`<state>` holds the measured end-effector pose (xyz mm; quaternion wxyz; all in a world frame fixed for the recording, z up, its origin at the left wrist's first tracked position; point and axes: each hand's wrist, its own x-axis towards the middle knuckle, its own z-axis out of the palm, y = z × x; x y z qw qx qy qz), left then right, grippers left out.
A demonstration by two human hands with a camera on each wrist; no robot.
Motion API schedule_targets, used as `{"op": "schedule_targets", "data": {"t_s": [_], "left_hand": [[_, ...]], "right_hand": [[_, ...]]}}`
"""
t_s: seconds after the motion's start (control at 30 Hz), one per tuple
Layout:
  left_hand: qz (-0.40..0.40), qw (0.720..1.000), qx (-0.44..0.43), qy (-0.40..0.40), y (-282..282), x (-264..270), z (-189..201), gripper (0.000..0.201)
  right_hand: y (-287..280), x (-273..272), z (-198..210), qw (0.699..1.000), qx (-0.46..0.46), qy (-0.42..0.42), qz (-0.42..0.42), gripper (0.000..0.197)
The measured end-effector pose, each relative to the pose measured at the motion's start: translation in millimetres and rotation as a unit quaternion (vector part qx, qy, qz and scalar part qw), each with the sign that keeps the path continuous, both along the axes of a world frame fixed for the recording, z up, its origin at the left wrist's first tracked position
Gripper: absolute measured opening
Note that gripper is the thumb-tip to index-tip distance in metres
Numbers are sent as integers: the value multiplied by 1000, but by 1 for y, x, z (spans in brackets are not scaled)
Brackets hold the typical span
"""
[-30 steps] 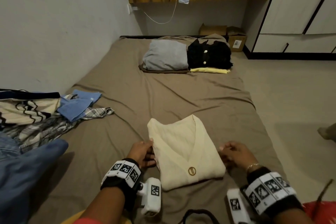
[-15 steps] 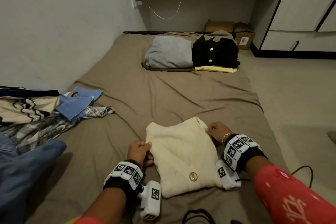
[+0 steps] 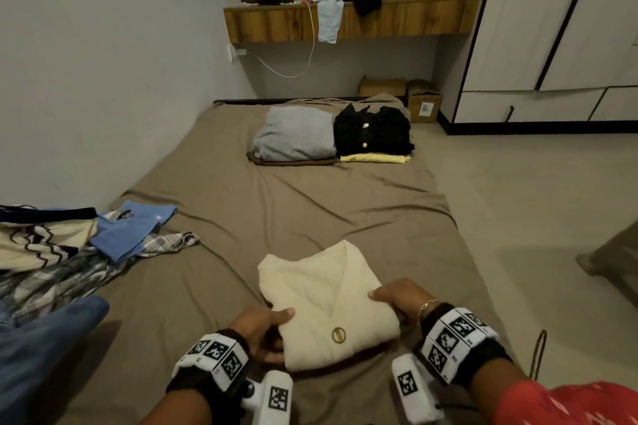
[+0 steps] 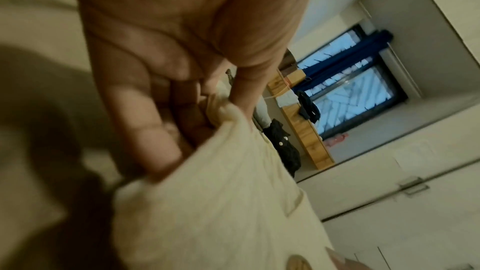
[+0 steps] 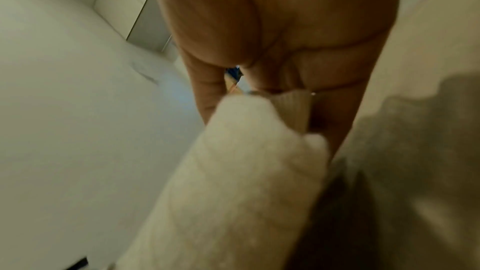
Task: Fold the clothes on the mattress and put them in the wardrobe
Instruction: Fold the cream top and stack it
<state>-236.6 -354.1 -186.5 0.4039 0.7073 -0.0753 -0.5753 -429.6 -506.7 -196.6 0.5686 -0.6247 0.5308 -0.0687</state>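
Left hand [image 3: 264,328] and right hand [image 3: 402,297] grip cream cardigan [image 3: 321,300]; unfolded clothes [image 3: 69,252] lie leftward.

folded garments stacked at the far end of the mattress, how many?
4 visible: grey one atop a brown one on the left, black one atop a yellow one on the right. More may be hidden underneath.

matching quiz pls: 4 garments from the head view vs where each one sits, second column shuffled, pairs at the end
Garments:
1. cream cardigan
2. black garment
3. yellow garment
4. blue cloth

Places:
A. on the unfolded heap by the wall
B. bottom of the far right stack
C. held by the left hand and right hand
D. on top of the yellow garment

Pairs: 1-C, 2-D, 3-B, 4-A
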Motion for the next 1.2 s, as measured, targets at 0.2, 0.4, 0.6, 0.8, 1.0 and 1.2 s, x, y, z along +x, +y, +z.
{"op": "schedule_targets", "data": {"t_s": [0.2, 0.4, 0.6, 0.8, 1.0, 1.2], "left_hand": [[120, 990, 25, -73, 14, 2, -13, 33], [37, 999, 16, 1, 18, -11, -2, 20], [83, 997, -3, 2, 17, -14, -8, 16], [105, 994, 15, -15, 21, -17, -19, 25], [81, 995, -36, 34, 17, -16, -26, 29], [94, 985, -120, 80, 11, -19, -29, 20]], "right_hand": [[5, -14, -13, 999, -39, 5, -22, 34], [5, -22, -21, 997, -34, -15, -68, 37], [8, -28, -30, 995, 31, -30, -93, 35], [9, -28, -27, 991, 57, -37, -115, 26], [9, -19, -19, 984, 99, -65, -134, 40], [-1, -1, -22, 985, 115, -66, -107, 53]]}}
